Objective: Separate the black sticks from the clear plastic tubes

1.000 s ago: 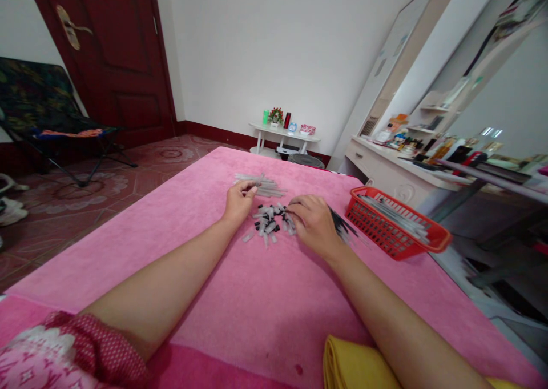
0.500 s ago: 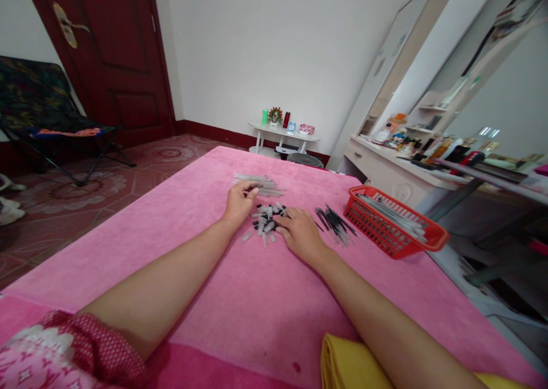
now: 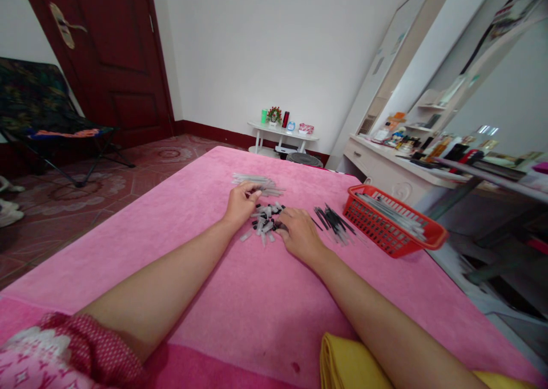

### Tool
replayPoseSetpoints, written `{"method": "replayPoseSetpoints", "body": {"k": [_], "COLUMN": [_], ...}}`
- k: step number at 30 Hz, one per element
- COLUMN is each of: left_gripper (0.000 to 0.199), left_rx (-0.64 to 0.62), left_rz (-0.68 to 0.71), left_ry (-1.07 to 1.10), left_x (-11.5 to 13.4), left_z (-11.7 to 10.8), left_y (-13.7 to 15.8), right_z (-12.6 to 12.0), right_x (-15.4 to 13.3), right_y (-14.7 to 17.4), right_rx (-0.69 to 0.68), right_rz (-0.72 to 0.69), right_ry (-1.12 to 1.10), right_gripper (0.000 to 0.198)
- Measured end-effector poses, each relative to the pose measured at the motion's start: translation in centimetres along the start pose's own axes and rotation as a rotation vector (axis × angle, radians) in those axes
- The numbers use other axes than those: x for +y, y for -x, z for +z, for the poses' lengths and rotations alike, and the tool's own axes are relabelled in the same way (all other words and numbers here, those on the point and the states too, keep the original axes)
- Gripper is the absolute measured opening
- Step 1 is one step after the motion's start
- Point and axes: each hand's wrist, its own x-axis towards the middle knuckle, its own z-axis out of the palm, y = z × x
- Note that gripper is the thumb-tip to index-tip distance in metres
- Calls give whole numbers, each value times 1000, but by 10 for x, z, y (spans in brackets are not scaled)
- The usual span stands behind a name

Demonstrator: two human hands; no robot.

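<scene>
My left hand (image 3: pixel 240 204) is closed, thumb and forefinger pinched together, at the near edge of a bundle of translucent, thin pen-barrel-like tubes (image 3: pixel 270 190). What lies between its fingertips is too small to tell. My right hand (image 3: pixel 298 229) rests at the right side of a heap of small clear caps with black pieces (image 3: pixel 264 224). Its fingers are curled in and closed over the heap's edge, hiding whatever they grip. Right of this hand lies a loose pile of thin black sticks with clear ends (image 3: pixel 334 223), like pen refills.
A red plastic basket (image 3: pixel 377 232) holding more tubes stands at the right on the pink cloth (image 3: pixel 222 320). A folded yellow cloth (image 3: pixel 349 360) lies near my right forearm. Beyond are a dressing table (image 3: pixel 363 155), a small white shelf (image 3: pixel 282 131) and a folding chair (image 3: pixel 38 109).
My right hand's fingers have drawn slightly back and curled in at the heap of caps. My left hand stays nearly in place.
</scene>
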Motion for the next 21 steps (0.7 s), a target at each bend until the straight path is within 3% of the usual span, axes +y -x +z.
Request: {"method": "replayPoseSetpoints", "body": {"k": [21], "left_gripper": [16], "left_rx": [-83], "left_rz": [77], "left_ry": [-61], "left_x": [1], "left_z": [2], "left_y": [4], "right_z": [3], "right_x": [1], "right_y": [3], "right_rx": [71], "right_rz": [-32], "right_ry": [-64], "right_gripper": [8]}}
